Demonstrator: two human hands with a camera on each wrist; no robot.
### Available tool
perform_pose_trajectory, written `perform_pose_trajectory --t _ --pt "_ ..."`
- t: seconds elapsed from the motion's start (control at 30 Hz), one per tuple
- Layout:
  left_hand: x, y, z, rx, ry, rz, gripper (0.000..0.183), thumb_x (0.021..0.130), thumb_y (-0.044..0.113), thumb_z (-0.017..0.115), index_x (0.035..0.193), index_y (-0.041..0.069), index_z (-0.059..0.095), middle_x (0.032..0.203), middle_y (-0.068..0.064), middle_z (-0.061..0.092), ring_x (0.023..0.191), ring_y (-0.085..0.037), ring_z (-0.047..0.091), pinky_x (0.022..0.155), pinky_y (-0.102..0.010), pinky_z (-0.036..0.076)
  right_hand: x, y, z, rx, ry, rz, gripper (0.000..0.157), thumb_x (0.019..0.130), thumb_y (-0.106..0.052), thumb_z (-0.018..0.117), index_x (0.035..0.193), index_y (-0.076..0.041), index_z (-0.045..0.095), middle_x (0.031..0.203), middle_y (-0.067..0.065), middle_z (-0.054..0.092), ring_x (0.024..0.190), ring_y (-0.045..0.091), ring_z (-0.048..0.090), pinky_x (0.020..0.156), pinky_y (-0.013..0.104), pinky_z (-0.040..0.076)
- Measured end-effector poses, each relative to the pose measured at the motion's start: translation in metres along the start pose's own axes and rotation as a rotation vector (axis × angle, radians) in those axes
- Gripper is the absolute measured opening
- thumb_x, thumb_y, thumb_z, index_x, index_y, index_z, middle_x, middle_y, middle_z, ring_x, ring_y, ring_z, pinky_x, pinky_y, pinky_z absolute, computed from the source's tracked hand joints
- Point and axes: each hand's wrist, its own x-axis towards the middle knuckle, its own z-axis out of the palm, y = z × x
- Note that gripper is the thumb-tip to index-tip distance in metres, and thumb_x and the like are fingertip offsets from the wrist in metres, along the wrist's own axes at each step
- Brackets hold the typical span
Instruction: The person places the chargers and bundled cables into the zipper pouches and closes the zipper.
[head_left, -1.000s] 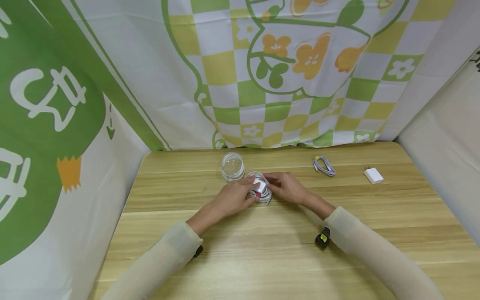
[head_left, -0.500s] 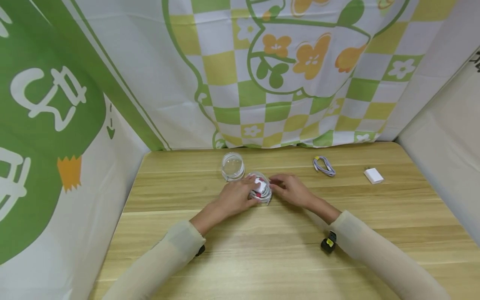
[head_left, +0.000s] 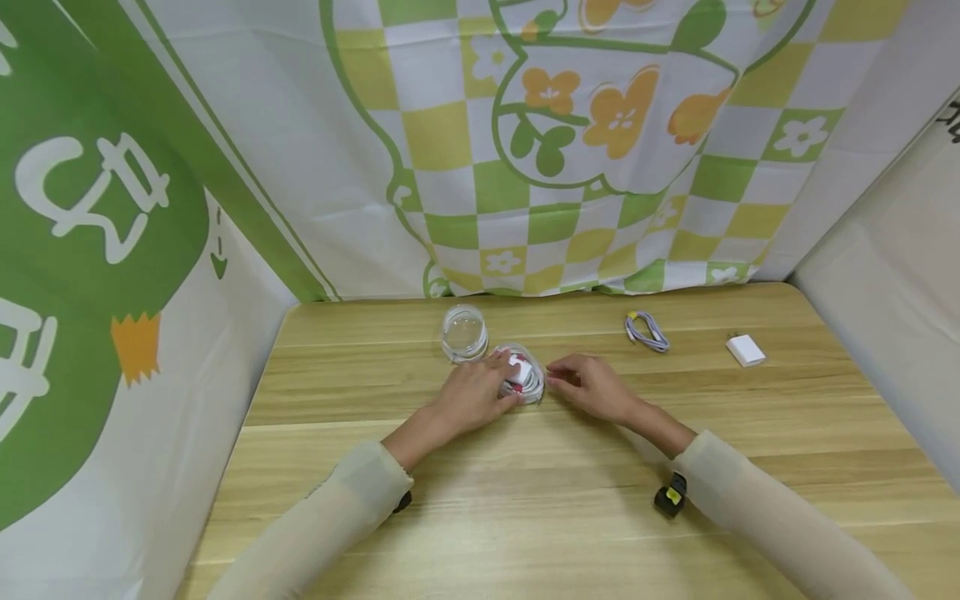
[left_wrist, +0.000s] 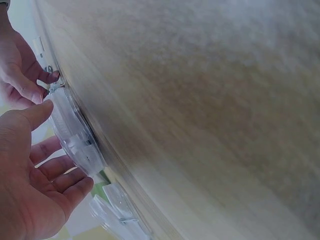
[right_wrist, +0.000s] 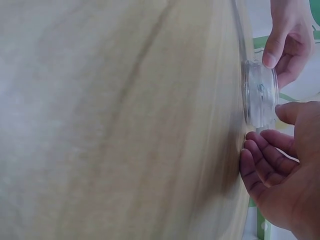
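A clear round plastic case (head_left: 534, 387) lies on the table, with a coiled white cable, a white charger block (head_left: 519, 369) and bits of red inside it. My left hand (head_left: 468, 392) grips this case from the left, its thumb and fingers spread around the side in the left wrist view. Just to the right of the case is my right hand (head_left: 597, 392), fingers loosely bent and holding nothing. In the right wrist view its thumb tip is right at the edge of the case (right_wrist: 262, 92).
Behind the left hand stands a second clear round container (head_left: 464, 333) with a whitish rim. A bundled lavender cable (head_left: 648, 332) with a yellow tie lies at the back right, and a white plug charger (head_left: 746, 350) farther right. Printed curtains (head_left: 600, 225) close off the table's back.
My right hand has drawn away from the case to the right, its fingers coming off the case's edge. The left hand has stayed on the case nearly unmoved.
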Motion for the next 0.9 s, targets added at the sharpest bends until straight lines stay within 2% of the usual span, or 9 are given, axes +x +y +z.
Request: perform_pose_trajectory --t 0.23,0.63,0.9 --pt "-0.001 0.001 0.000 0.027 0.015 0.009 0.050 0.102 0.041 0.071 0.137 0.005 0.069 0.148 -0.025 0.060 0.135 -0.039 0.062 0.102 -0.050 0.059 -0.005 -0.001 0.002 0.029 -0.013 0.012 0.020 0.097 -0.017 0.079 0.111 -0.003 0.079 0.095 0.002 0.075 0.083 0.010 0.067 0.075 0.025 0.059" --pt "0.002 -0.002 0.000 -0.012 0.020 0.012 0.047 0.104 0.040 0.068 0.133 0.003 0.070 0.145 -0.027 0.061 0.134 -0.039 0.062 0.099 -0.050 0.061 -0.007 0.001 0.013 0.050 0.003 -0.014 0.018 0.089 -0.022 0.087 0.099 -0.009 0.080 0.084 -0.006 0.073 0.073 0.004 0.064 0.066 0.022 0.057" --pt "0.003 -0.004 -0.001 -0.032 0.011 0.006 0.045 0.105 0.040 0.067 0.131 0.004 0.070 0.145 -0.027 0.061 0.134 -0.038 0.063 0.098 -0.051 0.061 -0.006 -0.003 0.020 0.028 0.023 0.032 0.016 0.089 -0.027 0.088 0.093 -0.014 0.081 0.080 -0.010 0.072 0.068 0.001 0.060 0.061 0.021 0.052"
